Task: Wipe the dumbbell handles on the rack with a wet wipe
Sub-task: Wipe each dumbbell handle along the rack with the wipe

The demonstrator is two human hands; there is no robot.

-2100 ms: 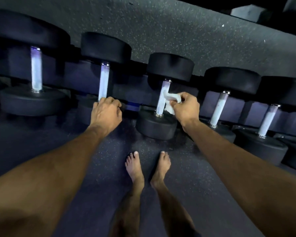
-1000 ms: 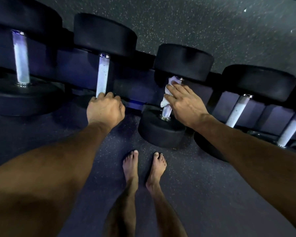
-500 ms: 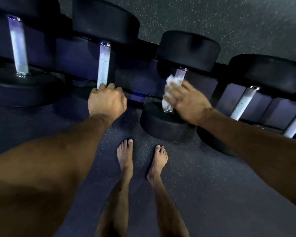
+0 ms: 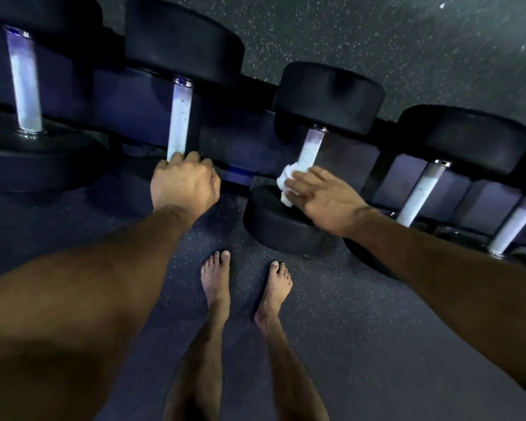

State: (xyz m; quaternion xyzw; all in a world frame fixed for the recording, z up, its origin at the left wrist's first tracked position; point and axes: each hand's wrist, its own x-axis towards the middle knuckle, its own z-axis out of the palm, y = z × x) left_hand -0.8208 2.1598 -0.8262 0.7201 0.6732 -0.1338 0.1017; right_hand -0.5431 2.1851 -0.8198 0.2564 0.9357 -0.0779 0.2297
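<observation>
- Head view: the right hand [image 4: 322, 197] presses a bunched wet wipe [image 4: 287, 179] against the near end of the third dumbbell handle [image 4: 309, 148], just above the front weight head [image 4: 281, 221].
- Change noted: half a second ago the wipe sat higher on this handle; it has travelled down to the near end. Judgement: one pass of this handle is about done.
- Right-hand fingers lie fairly straight over the wipe; whether the thumb wraps behind the bar is hidden, so the grip cannot be confirmed.
- Left hand [image 4: 184, 183] is clenched round the near end of the neighbouring handle [image 4: 179, 120], unchanged, seemingly as a brace.
- Orientation: the worked handle's long axis runs away from the person into the rack [image 4: 128, 98], tilted slightly rightward at the far end.
- Two handles to the right [image 4: 419, 192] appear untouched.
</observation>
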